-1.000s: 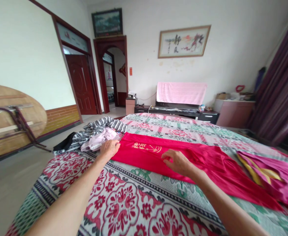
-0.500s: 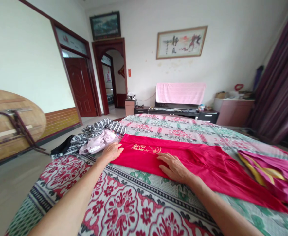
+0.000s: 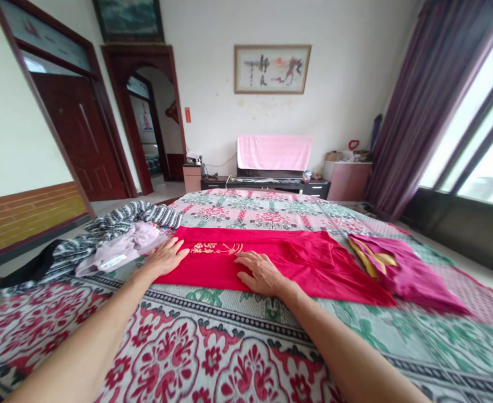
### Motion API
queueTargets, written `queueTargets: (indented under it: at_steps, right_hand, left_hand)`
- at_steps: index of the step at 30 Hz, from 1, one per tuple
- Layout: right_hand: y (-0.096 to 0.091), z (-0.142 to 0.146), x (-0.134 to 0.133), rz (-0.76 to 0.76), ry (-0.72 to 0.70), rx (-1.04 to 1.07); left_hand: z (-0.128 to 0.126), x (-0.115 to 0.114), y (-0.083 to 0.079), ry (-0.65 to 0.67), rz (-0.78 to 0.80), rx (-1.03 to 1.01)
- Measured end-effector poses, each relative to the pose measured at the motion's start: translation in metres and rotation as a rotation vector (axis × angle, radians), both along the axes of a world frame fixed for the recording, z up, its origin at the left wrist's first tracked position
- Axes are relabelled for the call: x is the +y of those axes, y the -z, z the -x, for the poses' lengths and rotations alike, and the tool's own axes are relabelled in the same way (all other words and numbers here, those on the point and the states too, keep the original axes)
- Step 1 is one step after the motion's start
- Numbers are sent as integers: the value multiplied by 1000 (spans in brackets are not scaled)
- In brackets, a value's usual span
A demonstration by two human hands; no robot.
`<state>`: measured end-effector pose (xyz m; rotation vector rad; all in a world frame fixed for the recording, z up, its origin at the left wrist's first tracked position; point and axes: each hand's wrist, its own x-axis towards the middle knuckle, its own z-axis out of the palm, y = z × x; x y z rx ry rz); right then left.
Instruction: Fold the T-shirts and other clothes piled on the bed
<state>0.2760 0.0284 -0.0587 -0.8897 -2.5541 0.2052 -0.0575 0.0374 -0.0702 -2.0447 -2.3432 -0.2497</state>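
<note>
A red garment [image 3: 267, 254] with yellow lettering lies in a long folded strip on the patterned bedspread [image 3: 213, 358]. My left hand [image 3: 166, 258] rests flat on its left end, fingers stretched out. On the middle of the cloth, just right of the lettering, lies my right hand [image 3: 261, 272] with its fingers spread and slightly bent. Neither hand grips the fabric. The right part of the garment is wrinkled and tapers toward a magenta garment [image 3: 414, 274] with yellow trim.
Left of the red cloth are a pale pink garment [image 3: 122, 249] and a black-and-white knitted garment [image 3: 116, 221] in a heap. Beyond the bed stands a low black cabinet [image 3: 317, 189] with a pink cloth [image 3: 274, 152] above it. A purple curtain [image 3: 414, 106] hangs at the right.
The view has turned to the right, bringing the window in. Both hands stay in nearly the same places on the red garment, which looks unchanged.
</note>
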Motion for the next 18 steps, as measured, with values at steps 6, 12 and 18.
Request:
queueTargets:
  at_steps: [6, 12, 18]
  right_hand:
    - [-3, 0, -3, -6, 10, -2]
    - [-3, 1, -3, 6, 27, -13]
    - [-4, 1, -1, -7, 24, -47]
  left_hand:
    - [5, 2, 1, -6, 26, 13]
    - [7, 7, 3, -5, -23, 46]
    - [10, 5, -4, -76, -83, 88]
